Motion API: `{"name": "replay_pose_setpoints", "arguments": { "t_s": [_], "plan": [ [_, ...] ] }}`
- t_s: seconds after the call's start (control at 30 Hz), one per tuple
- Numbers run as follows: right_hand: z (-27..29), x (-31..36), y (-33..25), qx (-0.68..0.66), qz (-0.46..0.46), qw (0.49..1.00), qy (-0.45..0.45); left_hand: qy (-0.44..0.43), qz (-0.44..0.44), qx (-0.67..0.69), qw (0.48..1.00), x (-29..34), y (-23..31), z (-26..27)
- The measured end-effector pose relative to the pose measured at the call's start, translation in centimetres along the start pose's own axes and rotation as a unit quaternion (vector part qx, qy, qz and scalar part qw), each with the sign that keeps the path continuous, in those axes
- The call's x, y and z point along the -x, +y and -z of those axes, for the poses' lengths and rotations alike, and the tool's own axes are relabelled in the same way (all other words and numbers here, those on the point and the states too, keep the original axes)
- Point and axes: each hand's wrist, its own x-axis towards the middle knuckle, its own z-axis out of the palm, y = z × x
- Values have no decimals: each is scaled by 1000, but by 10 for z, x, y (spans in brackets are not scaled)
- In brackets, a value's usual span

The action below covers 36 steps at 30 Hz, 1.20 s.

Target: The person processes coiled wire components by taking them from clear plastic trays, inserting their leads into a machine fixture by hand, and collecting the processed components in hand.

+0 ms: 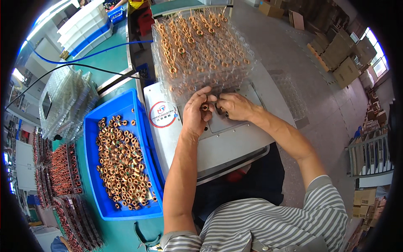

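My left hand (195, 112) is closed round a small copper-wound ring coil (204, 107), which shows between thumb and fingers. Close beside it, my right hand (236, 106) has its fingers pinched together, with a small dark piece at the fingertips that is too hidden to name. Both hands are over a grey metal machine top (226, 143), just in front of a stack of clear plastic trays (247, 63). Rows of copper ring coils (191, 40) with long wire leads stand in the top tray.
Left of the machine, a blue bin (89, 143) holds many loose ring coils (121, 164) on a green table (115, 233). Clear empty trays (69, 98) and stacks of reddish coils (66, 168) lie farther left. A blue hose (90, 58) and black cable (90, 66) cross the upper left.
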Motion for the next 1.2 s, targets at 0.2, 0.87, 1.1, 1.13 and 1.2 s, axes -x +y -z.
{"name": "replay_pose_setpoints", "arguments": {
  "t_s": [0.2, 0.87, 1.1, 1.13, 1.2],
  "plan": [
    [23, 3, -14, -114, -91, 984, 107, 22, 22, 15, 999, 6, 3, -2],
    [108, -66, -51, -73, -133, 949, 276, -35, 39, 73, 996, 13, 10, -3],
    [134, -165, 61, 81, -261, 934, 231, -45, 32, 74, 996, 8, 13, 2],
    [135, -174, 66, 82, -304, 929, 192, -43, 27, 76, 996, 8, 14, 1],
    [134, -187, 71, 78, -321, 923, 198, -38, 20, 79, 996, 9, 16, 1]
  ]
}}
